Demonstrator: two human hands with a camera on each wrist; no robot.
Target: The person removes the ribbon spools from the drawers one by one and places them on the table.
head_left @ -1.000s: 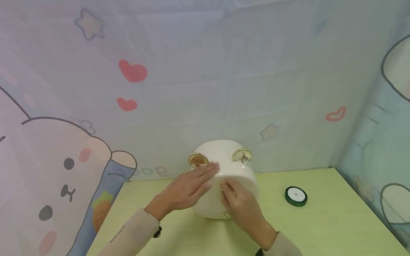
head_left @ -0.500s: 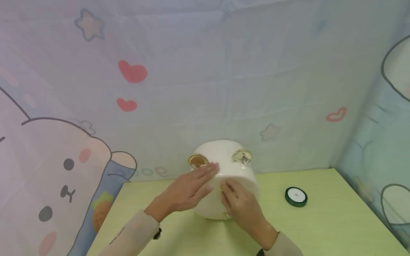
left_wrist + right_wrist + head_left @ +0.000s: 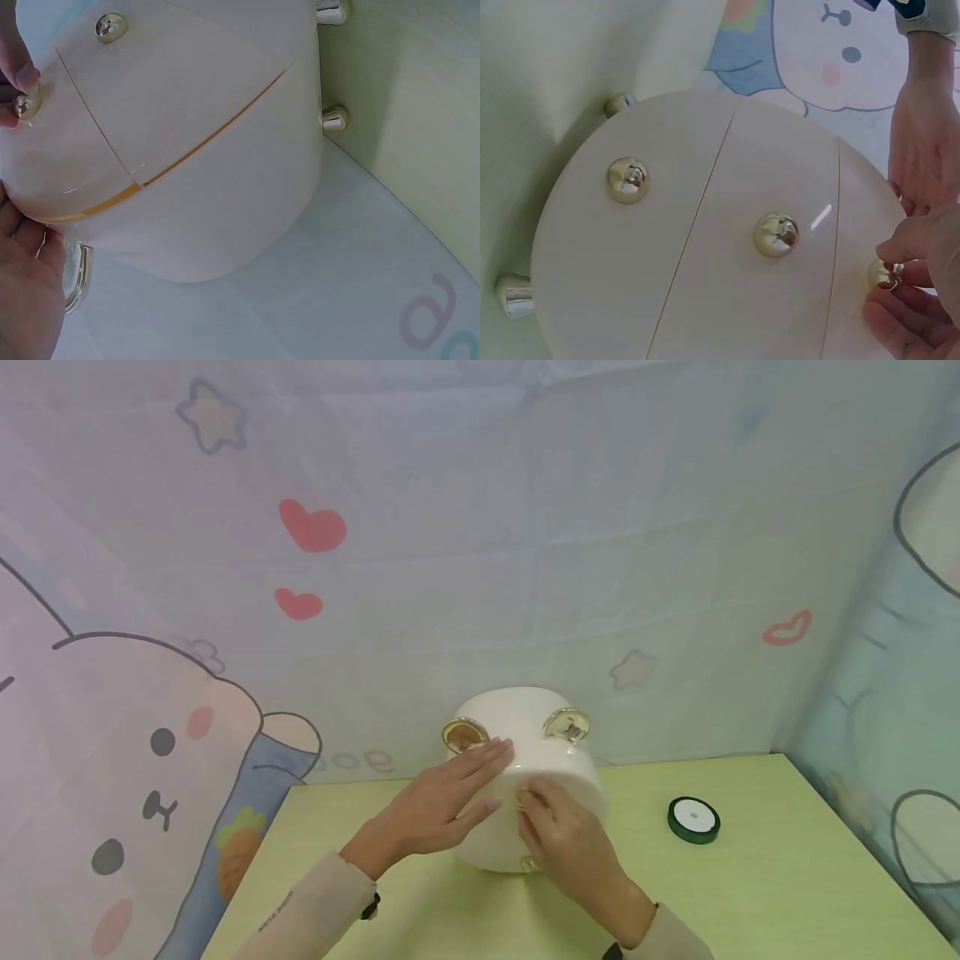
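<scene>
A glossy white drawer box (image 3: 525, 718) with a rounded body, two gold ear-shaped rings and small gold feet (image 3: 515, 295) stands on the table. Seams divide its front into three drawers. My left hand (image 3: 435, 806) lies across the top front edge, fingers straight, close to the left gold ring (image 3: 463, 735). With thumb and fingers, my right hand (image 3: 566, 839) pinches the top drawer's round gold knob (image 3: 883, 276). Below it sit the middle knob (image 3: 776, 234) and the bottom knob (image 3: 628, 180). An orange-gold strip (image 3: 105, 202) shows along the top drawer's side edge in the left wrist view.
To the right of the box, a green ribbon spool (image 3: 693, 820) with a white centre lies flat on the pale green table (image 3: 787, 860). A cartoon-printed cloth (image 3: 450, 568) hangs right behind the box and along the sides.
</scene>
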